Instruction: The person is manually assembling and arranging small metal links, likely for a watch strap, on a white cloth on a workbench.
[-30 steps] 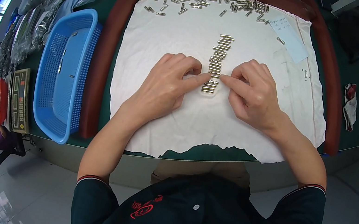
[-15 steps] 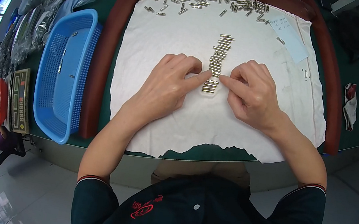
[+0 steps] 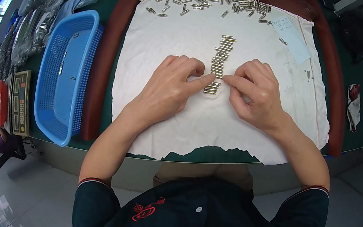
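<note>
Left hand [image 3: 172,81] and right hand [image 3: 257,97] flank one column of metal cylinders [image 3: 218,64].
Their innermost tips stand narrowly apart at the column's sides; whether they pinch a piece, I cannot tell. The shiny slim cylinders, packed too closely to count, lie crosswise, long axes roughly left-right. Beyond the fingers, loose cylinders [image 3: 250,5] scatter over one white cloth [image 3: 174,38]; left of them sits one blue perforated plastic basket [image 3: 84,74].

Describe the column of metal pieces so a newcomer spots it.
Find the white cloth inside the red frame. Passing between the left hand and right hand is the column of metal pieces, laid side by side, unlike the scattered pieces near the far edge.
</note>
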A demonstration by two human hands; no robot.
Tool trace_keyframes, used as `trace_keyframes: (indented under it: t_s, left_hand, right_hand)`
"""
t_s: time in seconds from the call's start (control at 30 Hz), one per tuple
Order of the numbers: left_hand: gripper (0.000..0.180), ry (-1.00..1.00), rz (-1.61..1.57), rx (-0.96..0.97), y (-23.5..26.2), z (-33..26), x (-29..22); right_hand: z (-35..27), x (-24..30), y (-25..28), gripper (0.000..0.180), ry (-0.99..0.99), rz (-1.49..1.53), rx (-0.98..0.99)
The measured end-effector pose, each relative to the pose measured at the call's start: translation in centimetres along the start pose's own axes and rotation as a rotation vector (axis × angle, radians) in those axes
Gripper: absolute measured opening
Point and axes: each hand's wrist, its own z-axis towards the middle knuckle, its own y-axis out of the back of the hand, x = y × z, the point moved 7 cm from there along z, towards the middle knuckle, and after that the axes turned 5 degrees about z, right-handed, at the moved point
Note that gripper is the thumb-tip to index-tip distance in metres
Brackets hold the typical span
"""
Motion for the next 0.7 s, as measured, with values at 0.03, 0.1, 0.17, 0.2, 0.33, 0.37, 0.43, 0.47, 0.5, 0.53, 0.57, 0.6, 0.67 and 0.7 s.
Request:
trace_keyframes:
  t_s: [0.03,0.1,0.17,0.2,0.33,0.37,0.43,0.47,0.5,0.53,0.57,0.6,0.67,0.7]
  left_hand:
    - [0.045,-0.001,0.000,0.000,0.0,0.1,0.0]
    - [0.045,0.006,0.022,0.013,-0.3,0.1,0.1]
    - [0.045,0.014,0.017,0.015,-0.3,0.2,0.1]
    - [0.045,0.022,0.012,0.017,-0.3,0.2,0.1]
    - [0.045,0.039,0.004,0.021,-0.4,0.2,0.0]
    - [0.045,0.037,0.002,0.018,-0.4,0.2,0.0]
    - [0.044,0.034,-0.001,0.015,-0.4,0.2,0.0]
    - [0.044,0.033,0.003,0.021,-0.4,0.2,0.0]
    - [0.043,0.032,0.006,0.027,-0.4,0.2,0.0]
    - [0.043,0.033,0.006,0.027,-0.4,0.1,0.0]
    - [0.043,0.033,0.012,0.038,-0.4,0.1,0.0]
    - [0.042,0.033,0.018,0.049,-0.4,0.1,0.0]
    - [0.042,0.032,0.015,0.037,-0.4,0.2,-0.1]
    - [0.042,0.030,0.012,0.027,-0.3,0.1,-0.1]
  right_hand:
    - [0.0,0.1,-0.1,0.025,0.021,0.006,0.002]
    - [0.0,0.2,-0.2,0.024,0.043,0.015,0.004]
    - [-0.1,-0.1,-0.3,0.023,0.011,-0.001,0.014]
    - [-0.1,-0.1,-0.3,0.023,0.011,-0.001,0.013]
    - [-0.2,-0.3,-0.4,0.017,-0.027,0.003,0.027]
    - [-0.2,-0.4,-0.4,0.012,-0.052,0.006,0.035]
    - [-0.2,-0.4,-0.4,0.011,-0.055,0.001,0.028]
    - [-0.2,-0.4,-0.3,0.010,-0.058,-0.003,0.021]
    - [-0.1,-0.4,-0.4,0.010,-0.058,-0.002,0.021]
    - [-0.1,-0.6,-0.4,0.008,-0.085,0.007,0.007]
    - [-0.1,-0.8,-0.3,0.007,-0.113,0.014,-0.006]
    - [0.0,-0.8,-0.4,0.007,-0.113,0.012,-0.006]
    - [0.0,-0.9,-0.6,0.006,-0.140,0.029,-0.014]
    - [0.0,-0.8,-0.7,0.006,-0.140,0.028,-0.013]
